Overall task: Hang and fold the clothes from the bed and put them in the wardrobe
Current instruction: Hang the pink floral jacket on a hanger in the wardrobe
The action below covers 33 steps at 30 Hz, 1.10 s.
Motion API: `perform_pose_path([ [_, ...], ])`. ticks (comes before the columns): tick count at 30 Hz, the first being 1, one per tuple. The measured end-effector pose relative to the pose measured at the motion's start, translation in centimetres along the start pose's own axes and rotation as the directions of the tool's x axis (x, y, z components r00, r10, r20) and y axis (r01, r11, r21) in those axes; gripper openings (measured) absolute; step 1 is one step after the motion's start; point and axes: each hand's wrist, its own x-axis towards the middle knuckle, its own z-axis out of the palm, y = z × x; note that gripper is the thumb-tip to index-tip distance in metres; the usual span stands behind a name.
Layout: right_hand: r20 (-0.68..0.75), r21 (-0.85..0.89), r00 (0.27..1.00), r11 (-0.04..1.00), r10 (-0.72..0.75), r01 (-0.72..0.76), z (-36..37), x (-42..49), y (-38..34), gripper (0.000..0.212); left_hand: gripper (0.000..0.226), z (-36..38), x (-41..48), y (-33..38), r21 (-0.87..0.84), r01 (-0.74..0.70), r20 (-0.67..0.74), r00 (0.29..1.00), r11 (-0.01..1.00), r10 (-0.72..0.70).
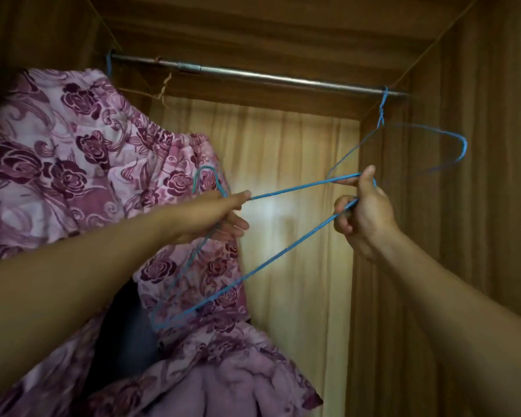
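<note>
Noted left hand pinching the neck of blue wire hanger, right hand curled round its opposite corner, held up inside wardrobe. Recorded floral garment hanging at left. Found second hanger hooked on rail beyond.

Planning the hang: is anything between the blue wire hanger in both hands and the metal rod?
Nothing visible: open metal rod lies between the purple floral garment and a second blue wire hanger hooked rightward.
</note>
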Motion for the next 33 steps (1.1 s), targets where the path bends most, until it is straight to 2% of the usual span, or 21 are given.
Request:
perform_pose_path([
  [1,0.034,-0.016,0.996,0.997,0.081,-0.081,-0.3,-0.8,1.8,0.06,0.042,-0.1,-0.6,-1.0,-0.086,0.0,-0.014,1.0,0.996,-0.001],
  [4,0.127,-0.124,0.947,0.952,0.295,-0.28,-1.4,-3.3,7.2,0.067,0.031,-1.2,-2.4,-4.4,-0.093,-0.055,-0.083,0.995,0.994,0.048],
  [6,0.218,-0.278,0.876,0.888,0.43,-0.367,-2.3,-4.9,10.7,0.077,0.03,-2.1,-3.5,-6.1,-0.062,-0.032,-0.07,0.997,0.998,0.028],
  [7,0.246,-0.431,0.832,0.825,0.497,-0.365,-2.6,-5.9,12.5,0.081,0.028,-2.4,-4.0,-6.7,-0.022,-0.01,-0.08,0.997,1.0,0.008],
  [8,0.261,-0.638,0.784,0.71,0.563,-0.298,-3.1,-6.8,14.2,0.082,0.024,-2.6,-4.5,-7.3,0.033,0.019,-0.097,0.995,0.999,-0.016],
  [9,0.249,-0.823,0.732,0.537,0.634,-0.186,-3.5,-7.8,16.1,0.083,0.023,-2.6,-4.9,-7.7,0.089,0.047,-0.11,0.993,0.995,-0.038],
  [10,0.219,-0.934,0.685,0.352,0.695,-0.058,-3.9,-8.7,18.1,0.087,0.025,-2.5,-5.3,-8.2,0.143,0.07,-0.111,0.992,0.987,-0.055],
  [11,0.184,-0.976,0.657,0.215,0.731,0.034,-4.4,-9.6,20.0,0.09,0.027,-2.2,-5.7,-8.8,0.199,0.091,-0.101,0.992,0.976,-0.072],
  [12,0.164,-0.986,0.643,0.149,0.748,0.079,-4.6,-10.5,21.6,0.086,0.027,-2.0,-6.2,-9.2,0.258,0.11,-0.081,0.992,0.96,-0.092],
  [14,0.181,-0.983,0.673,0.121,0.717,0.135,-4.8,-11.7,23.7,0.052,0.019,-1.4,-7.0,-10.2,0.354,0.14,-0.03,0.99,0.925,-0.138],
  [16,0.217,-0.976,0.76,0.112,0.613,0.188,-4.8,-11.8,24.8,0.021,0.015,-1.0,-7.6,-11.1,0.406,0.148,0.015,0.986,0.902,-0.169],
  [17,0.223,-0.975,0.808,0.125,0.545,0.185,-4.6,-11.4,24.9,0.015,0.016,-0.9,-7.8,-11.4,0.412,0.152,0.021,0.984,0.898,-0.176],
  [19,0.216,-0.973,0.88,0.171,0.423,0.157,-4.3,-10.1,24.3,0.016,0.015,-0.9,-7.7,-11.6,0.369,0.181,-0.006,0.981,0.912,-0.193],
  [21,0.214,-0.97,0.911,0.184,0.353,0.156,-4.2,-8.5,23.3,0.016,0.012,-1.2,-7.4,-11.3,0.274,0.223,-0.043,0.975,0.936,-0.219],
  [24,0.235,-0.97,0.928,0.129,0.29,0.206,-4.2,-6.5,22.1,0.016,0.018,-2.5,-6.8,-10.6,0.193,0.256,-0.056,0.967,0.947,-0.25],
  [28,0.272,-0.961,0.938,0.013,0.214,0.275,-3.3,-5.4,20.8,0.019,0.024,-2.5,-6.8,-10.7,0.214,0.276,-0.014,0.96,0.937,-0.279],
  [33,0.366,-0.93,0.92,0.101,0.143,0.354,-1.2,-5.5,18.4,0.017,0.026,0.5,-6.2,-12.2,0.286,0.246,0.0,0.967,0.926,-0.257],
])
